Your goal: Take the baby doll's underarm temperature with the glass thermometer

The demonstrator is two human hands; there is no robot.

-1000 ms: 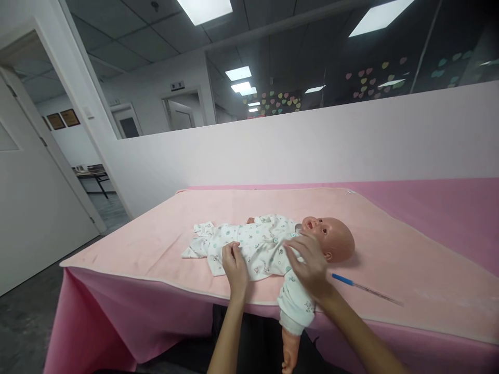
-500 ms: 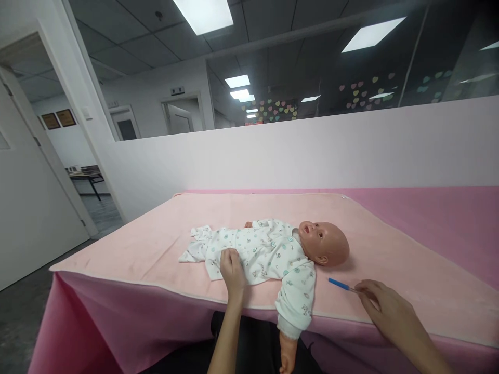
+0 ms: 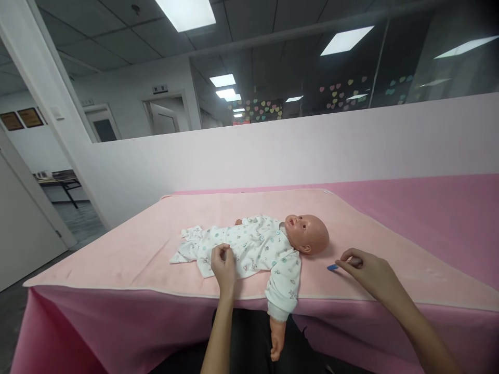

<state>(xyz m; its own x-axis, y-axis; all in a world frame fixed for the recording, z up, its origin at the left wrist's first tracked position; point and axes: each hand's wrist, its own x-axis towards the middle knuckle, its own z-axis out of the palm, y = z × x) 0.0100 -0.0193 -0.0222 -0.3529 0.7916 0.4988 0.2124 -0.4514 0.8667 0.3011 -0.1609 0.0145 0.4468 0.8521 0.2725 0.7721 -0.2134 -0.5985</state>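
Note:
A baby doll (image 3: 307,234) lies on its back, its head to the right, dressed in a white patterned outfit (image 3: 253,244). One doll arm (image 3: 277,335) hangs over the near edge. My left hand (image 3: 223,266) is closed beside the doll's lower body, in front of the outfit; whatever its fingers hold, if anything, is hidden. To the right of the doll's head, my right hand (image 3: 362,267) pinches a slim stick with a blue end (image 3: 332,267). The blue end points left, and my fingers cover the rest. I cannot tell its exact kind.
A pale pink blanket (image 3: 132,244) lies under the doll, over a darker pink cloth (image 3: 440,202). Behind rises a white half wall (image 3: 273,156) with glass above. At the left are a door (image 3: 23,208) and a doorway.
The whole scene has shifted left in view. My right hand has drawn up nearer the doll's head, and less of the blue stick shows now. My left hand stays closed by the outfit.

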